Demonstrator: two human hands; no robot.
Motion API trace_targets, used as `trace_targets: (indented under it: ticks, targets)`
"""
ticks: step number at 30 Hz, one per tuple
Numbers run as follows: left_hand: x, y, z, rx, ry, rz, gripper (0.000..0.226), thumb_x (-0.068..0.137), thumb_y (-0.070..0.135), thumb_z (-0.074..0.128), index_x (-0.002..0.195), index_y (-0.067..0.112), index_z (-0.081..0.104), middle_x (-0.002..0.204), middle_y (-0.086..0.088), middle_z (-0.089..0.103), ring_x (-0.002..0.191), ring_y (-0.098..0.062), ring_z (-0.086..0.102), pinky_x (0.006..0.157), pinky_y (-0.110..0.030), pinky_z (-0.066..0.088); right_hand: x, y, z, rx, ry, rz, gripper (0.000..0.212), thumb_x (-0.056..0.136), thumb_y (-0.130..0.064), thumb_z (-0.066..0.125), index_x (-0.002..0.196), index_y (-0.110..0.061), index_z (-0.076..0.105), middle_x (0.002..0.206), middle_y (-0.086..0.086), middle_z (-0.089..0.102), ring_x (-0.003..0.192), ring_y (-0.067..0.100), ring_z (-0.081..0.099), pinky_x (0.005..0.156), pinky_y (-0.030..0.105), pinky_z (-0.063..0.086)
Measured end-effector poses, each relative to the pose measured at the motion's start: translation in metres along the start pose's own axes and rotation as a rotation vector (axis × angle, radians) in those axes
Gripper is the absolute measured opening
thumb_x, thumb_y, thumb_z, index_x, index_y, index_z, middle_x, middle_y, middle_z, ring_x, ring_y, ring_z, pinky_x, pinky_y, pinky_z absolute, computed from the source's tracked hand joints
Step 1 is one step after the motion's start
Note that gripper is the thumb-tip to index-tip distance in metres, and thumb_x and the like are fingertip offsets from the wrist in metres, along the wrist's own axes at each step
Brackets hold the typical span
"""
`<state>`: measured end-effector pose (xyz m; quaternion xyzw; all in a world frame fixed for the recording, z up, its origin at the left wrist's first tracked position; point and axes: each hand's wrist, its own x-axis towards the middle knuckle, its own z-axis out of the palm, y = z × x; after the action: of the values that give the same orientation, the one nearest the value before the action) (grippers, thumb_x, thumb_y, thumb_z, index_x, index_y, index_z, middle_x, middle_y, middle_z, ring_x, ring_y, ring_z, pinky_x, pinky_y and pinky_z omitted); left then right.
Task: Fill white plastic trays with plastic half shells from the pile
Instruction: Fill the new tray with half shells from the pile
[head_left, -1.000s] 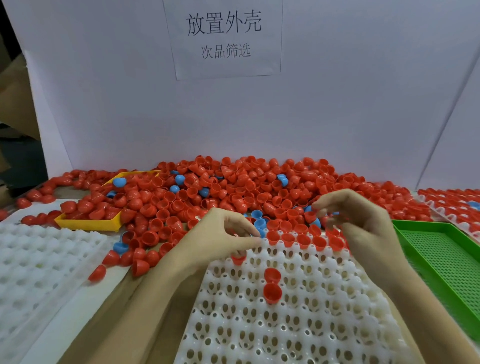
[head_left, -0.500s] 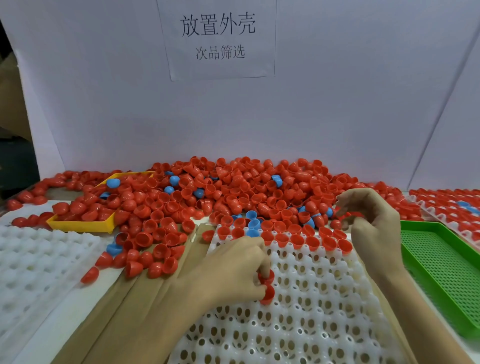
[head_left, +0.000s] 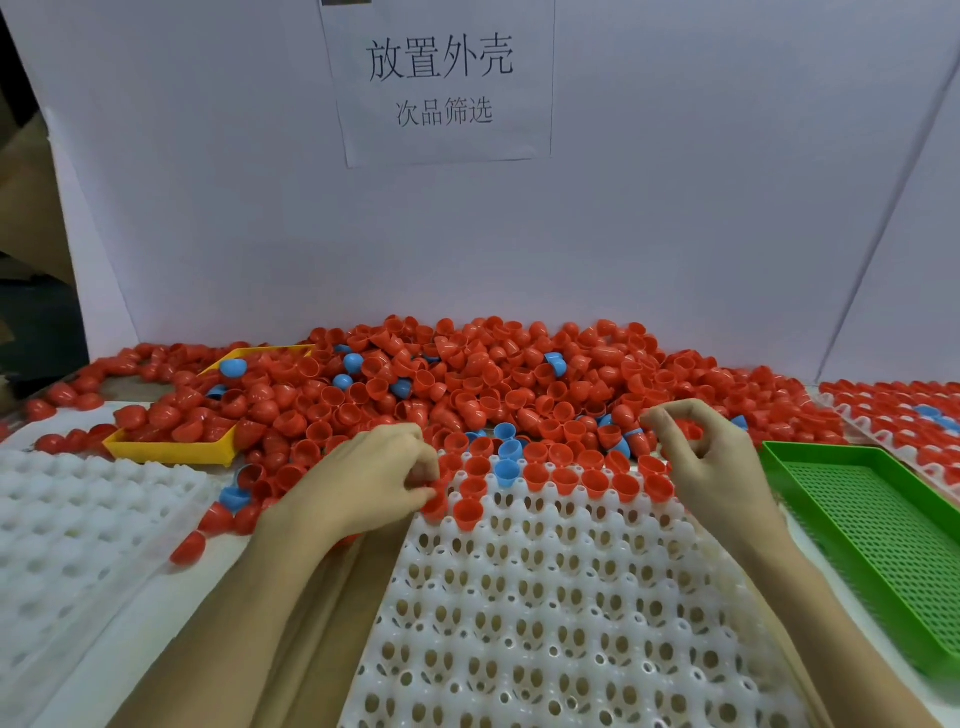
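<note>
We find the centre tray (head_left: 571, 613) lying on the table (head_left: 104, 654) before the person, its far rows set with red shells (head_left: 565, 478) and a few blue ones (head_left: 506, 470), the near rows bare; the pile (head_left: 467, 379) of loose shells lies just beyond the tray, against the white backboard (head_left: 208, 208). The left hand (head_left: 371, 478) rests at the tray's far left corner, fingers curled and pinching a red shell (head_left: 435, 503) at the second row; the right hand (head_left: 711, 467) hovers over the far right corner, thumb and forefinger pinched together over the shells; we cannot tell whether it holds one. A yellow tray (head_left: 171, 451) with shells sits at left behind a second white tray (head_left: 78, 519); a green tray (head_left: 872, 535) sits at right; a paper sign (head_left: 441, 83) hangs on the backboard.
</note>
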<state>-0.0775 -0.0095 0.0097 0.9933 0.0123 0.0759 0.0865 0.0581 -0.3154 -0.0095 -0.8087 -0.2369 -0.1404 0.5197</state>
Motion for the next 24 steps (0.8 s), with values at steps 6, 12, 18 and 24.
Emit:
trace_targets:
  ticks: [6,12,18,24]
  targets:
    - [0.003,-0.004,0.005,-0.075,-0.042,0.023,0.014,0.095,0.033,0.067,0.108,0.032,0.073,0.101,0.019,0.058,0.085,0.0,0.057,0.077,-0.024,0.054,-0.001,-0.002,-0.006,0.022,0.057,-0.065,0.016,0.105,-0.037,0.058,0.102,-0.028,0.07,0.052,0.012,0.05,0.039,0.01,0.032,0.041,0.018,0.027]
    - [0.008,-0.026,0.01,-0.156,0.24,-0.108,0.028,0.101,0.009,0.054,0.119,0.025,0.069,0.116,0.012,0.066,0.104,-0.004,0.062,0.092,-0.031,0.053,0.002,0.004,-0.009,-0.032,0.088,-0.029,0.027,0.109,-0.031,0.052,0.095,-0.023,0.073,0.049,-0.002,0.058,0.036,0.007,0.034,0.037,0.014,0.025]
    - [0.014,-0.035,0.051,-0.022,0.133,-0.043,0.035,0.1,0.036,0.062,0.135,0.033,0.061,0.137,0.018,0.058,0.131,-0.009,0.046,0.111,-0.034,0.028,0.003,0.008,-0.008,0.006,0.116,0.015,0.028,0.111,-0.023,0.048,0.099,-0.025,0.072,0.049,-0.004,0.056,0.038,0.006,0.034,0.036,0.018,0.027]
    - [0.016,-0.043,0.056,0.011,0.252,-0.112,0.037,0.099,0.021,0.062,0.137,0.025,0.063,0.131,0.012,0.062,0.124,-0.012,0.051,0.107,-0.034,0.035,0.002,0.009,-0.007,-0.073,0.111,-0.004,0.016,0.108,-0.019,0.054,0.106,-0.021,0.07,0.063,0.015,0.068,0.048,0.035,0.056,0.044,0.041,0.046]
